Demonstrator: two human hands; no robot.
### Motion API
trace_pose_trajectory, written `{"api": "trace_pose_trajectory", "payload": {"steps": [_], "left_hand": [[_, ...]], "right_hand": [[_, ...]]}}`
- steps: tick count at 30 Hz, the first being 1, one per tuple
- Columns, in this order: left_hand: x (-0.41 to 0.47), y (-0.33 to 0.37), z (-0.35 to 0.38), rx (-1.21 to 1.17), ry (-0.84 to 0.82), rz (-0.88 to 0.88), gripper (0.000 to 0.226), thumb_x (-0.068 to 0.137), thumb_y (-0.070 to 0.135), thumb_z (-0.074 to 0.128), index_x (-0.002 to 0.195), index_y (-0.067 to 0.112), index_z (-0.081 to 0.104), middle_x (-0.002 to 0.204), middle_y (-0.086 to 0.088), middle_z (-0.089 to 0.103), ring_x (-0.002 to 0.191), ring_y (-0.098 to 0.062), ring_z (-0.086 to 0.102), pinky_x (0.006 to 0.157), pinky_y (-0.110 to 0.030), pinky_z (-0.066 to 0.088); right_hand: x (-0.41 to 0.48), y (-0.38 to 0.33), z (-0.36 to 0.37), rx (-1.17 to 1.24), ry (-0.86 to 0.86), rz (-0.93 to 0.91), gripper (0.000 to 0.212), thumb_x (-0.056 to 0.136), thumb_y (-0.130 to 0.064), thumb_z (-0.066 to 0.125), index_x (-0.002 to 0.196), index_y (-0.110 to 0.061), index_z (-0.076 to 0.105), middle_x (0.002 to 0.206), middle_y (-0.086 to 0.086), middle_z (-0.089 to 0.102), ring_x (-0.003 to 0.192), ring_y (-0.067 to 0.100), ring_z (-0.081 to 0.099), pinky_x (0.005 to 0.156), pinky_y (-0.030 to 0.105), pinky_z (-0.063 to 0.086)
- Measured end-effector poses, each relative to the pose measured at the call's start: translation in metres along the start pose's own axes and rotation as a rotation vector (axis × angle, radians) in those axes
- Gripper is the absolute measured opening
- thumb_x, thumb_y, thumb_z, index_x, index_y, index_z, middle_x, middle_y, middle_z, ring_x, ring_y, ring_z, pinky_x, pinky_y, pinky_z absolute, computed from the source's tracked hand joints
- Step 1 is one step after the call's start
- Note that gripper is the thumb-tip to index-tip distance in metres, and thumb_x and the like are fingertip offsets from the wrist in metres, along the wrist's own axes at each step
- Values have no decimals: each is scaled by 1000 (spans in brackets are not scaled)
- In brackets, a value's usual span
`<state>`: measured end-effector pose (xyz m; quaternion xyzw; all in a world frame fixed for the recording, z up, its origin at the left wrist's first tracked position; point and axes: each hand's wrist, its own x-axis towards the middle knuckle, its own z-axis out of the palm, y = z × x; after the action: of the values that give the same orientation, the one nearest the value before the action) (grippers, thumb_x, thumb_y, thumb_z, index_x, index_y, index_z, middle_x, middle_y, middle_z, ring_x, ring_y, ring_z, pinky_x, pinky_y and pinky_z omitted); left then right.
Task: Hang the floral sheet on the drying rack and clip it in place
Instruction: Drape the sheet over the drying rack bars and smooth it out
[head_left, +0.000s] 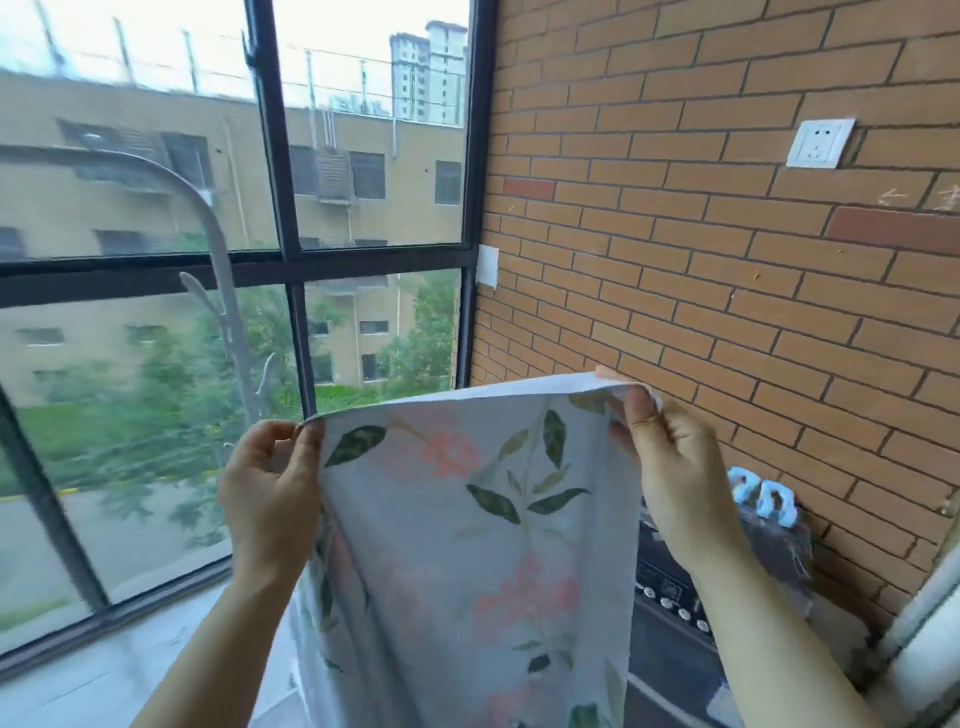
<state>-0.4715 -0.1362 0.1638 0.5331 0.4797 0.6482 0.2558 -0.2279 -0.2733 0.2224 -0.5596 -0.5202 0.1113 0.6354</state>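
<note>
The floral sheet (467, 519) hangs in front of the person. Its top edge is stretched out and rises slightly to the right, and its long axis runs straight down. The left hand (270, 493) pinches the top left corner, fingers (306, 441) closed tight on the fabric. The right hand (675, 483) pinches the top right corner likewise. The grey drying rack (221, 260) stands to the left by the window (374, 260). Blue clips (766, 499) lie to the right, near the brick wall (727, 234).

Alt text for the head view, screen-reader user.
A left hand and right hand pinch the top corners of a pale blue floral sheet before a black-framed window and orange brick wall. A grey curved drying rack stands left; light blue clips sit right.
</note>
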Motion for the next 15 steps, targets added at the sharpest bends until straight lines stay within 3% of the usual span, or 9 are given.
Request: {"api": "trace_pose_trajectory", "payload": {"steps": [2,4,6,8,10,12,13,15], "left_hand": [[5,15,-21,11,77,28,20,89,27,65,82,8,61,72,-6,61,62,-13,52,55,-13,38],[14,31,-43,-9,158,75,22,88,29,66,83,8,62,71,-5,62,62,-14,53,57,-18,41],[25,53,-64,-43,255,130,21,88,29,67,81,10,61,67,0,60,61,-11,52,60,-28,42],[41,76,-82,-65,358,201,20,87,30,68,79,13,60,63,5,54,58,-7,47,60,-29,40],[61,100,-102,-74,447,260,22,85,32,69,77,14,60,61,7,49,56,-4,42,60,-26,38],[79,124,-122,-97,504,317,24,83,33,70,77,12,60,61,9,48,56,-2,41,62,-26,38],[86,135,-133,-111,526,346,24,83,32,70,77,12,60,61,9,48,57,-2,41,62,-25,39],[97,157,-153,-95,565,420,22,84,29,69,76,11,60,61,10,49,57,2,42,60,-15,38]], "right_hand": [[5,-8,11,51,-26,-39,35,96,-52,44,117,-37,67,114,7,69,109,31,62,95,46,51],[9,-17,25,77,-67,-99,31,98,-42,41,116,-35,66,101,-6,73,99,13,67,82,22,52],[14,-32,42,87,-120,-169,36,100,-44,36,120,-31,63,86,17,66,79,31,61,66,22,44],[23,-53,61,97,-154,-220,45,98,-53,34,129,-30,58,90,30,57,82,44,53,63,31,44],[34,-78,80,170,-179,-286,49,96,-54,36,136,-32,52,106,12,67,96,29,61,81,37,54],[45,-103,98,192,-185,-388,45,97,-48,36,138,-35,47,131,-8,59,120,5,54,101,32,47],[51,-114,107,195,-186,-436,42,98,-44,36,138,-36,46,135,-11,54,124,0,50,104,30,45],[64,-134,124,182,-171,-523,37,102,-34,39,139,-34,45,130,-10,52,113,-13,48,96,14,44]]}}
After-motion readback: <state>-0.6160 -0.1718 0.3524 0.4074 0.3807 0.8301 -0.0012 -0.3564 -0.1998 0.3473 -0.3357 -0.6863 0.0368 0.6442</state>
